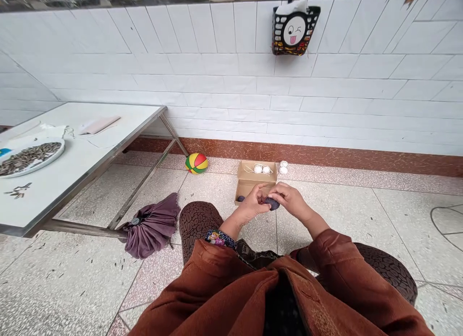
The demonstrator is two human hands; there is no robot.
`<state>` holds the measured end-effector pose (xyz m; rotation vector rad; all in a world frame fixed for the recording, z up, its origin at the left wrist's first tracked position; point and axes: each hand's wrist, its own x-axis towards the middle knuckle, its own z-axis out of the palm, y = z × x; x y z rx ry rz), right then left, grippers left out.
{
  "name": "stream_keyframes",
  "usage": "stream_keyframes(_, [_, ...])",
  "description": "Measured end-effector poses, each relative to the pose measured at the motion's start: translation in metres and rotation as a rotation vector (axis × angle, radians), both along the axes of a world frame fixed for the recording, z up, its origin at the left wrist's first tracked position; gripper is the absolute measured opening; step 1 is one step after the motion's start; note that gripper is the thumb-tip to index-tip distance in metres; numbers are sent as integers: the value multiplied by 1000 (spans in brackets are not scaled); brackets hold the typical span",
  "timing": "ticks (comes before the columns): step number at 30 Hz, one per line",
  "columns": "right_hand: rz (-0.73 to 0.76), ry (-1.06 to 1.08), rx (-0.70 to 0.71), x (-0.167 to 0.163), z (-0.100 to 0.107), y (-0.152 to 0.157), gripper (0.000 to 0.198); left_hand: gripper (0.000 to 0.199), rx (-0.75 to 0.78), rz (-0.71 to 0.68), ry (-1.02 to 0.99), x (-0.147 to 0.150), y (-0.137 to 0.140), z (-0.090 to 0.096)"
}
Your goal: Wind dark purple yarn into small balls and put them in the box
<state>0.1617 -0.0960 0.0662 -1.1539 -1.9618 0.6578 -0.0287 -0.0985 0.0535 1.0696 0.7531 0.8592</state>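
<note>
Between my two hands is a small dark purple-grey ball of yarn (272,203). My left hand (253,202) grips it from the left with curled fingers and thumb. From above and the right, the fingers of my right hand (289,198) press on the same ball. Just beyond the hands lies an open cardboard box (249,187) on the floor. In its raised lid part rest two white yarn balls (258,168) with a loose strand. Another dark yarn ball (241,199) sits in the near left corner of the box. White yarn balls (283,167) lie right of it.
A colourful ball (196,163) lies by the leg of a low white table (119,128). A folded purple umbrella (152,227) is on the floor below the table's edge. On the table stands a plate of seeds (32,157). A black basket (295,32) hangs on the tiled wall.
</note>
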Motion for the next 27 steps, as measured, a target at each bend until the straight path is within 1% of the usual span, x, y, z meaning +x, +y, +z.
stream_keyframes(2, [-79, 85, -70, 0, -10, 3, 30, 73, -75, -11, -138, -1, -2, 4])
stream_keyframes(4, [-137, 113, -138, -1, -22, -1, 33, 68, -149, 34, -274, 0, -2, 6])
stream_keyframes(6, [-119, 87, -162, -5, -31, -13, 33, 64, -183, 132, -330, 1, -1, 4])
stream_keyframes(8, [-56, 67, -137, -8, -31, -28, 30, 60, -182, 244, -287, 2, 0, -1])
stream_keyframes(9, [-28, 68, -115, -9, -28, -35, 29, 59, -168, 289, -240, 2, 1, -4])
stream_keyframes(11, [10, 76, -70, -10, -14, -43, 26, 60, -115, 340, -132, 3, 0, -10])
stream_keyframes(13, [27, 76, -38, -11, 4, -41, 23, 64, -47, 334, -37, 5, -2, -11])
stream_keyframes(16, [29, 64, -12, -8, 26, -26, 22, 71, 43, 213, 37, 8, -8, -6])
stream_keyframes(18, [-7, 89, -23, -5, 28, -14, 22, 73, 92, 96, 15, 9, -12, 1])
stream_keyframes(20, [-58, 158, -93, -2, 21, -7, 25, 73, 110, 23, -63, 8, -16, 8])
stream_keyframes(23, [-113, 262, -234, 0, -3, -8, 30, 70, 40, 23, -194, 6, -18, 17])
stream_keyframes(25, [-128, 276, -228, -3, -18, -16, 31, 68, -34, 70, -252, 4, -16, 20])
stream_keyframes(27, [-138, 252, -188, -7, -29, -24, 31, 65, -87, 149, -273, 4, -12, 19])
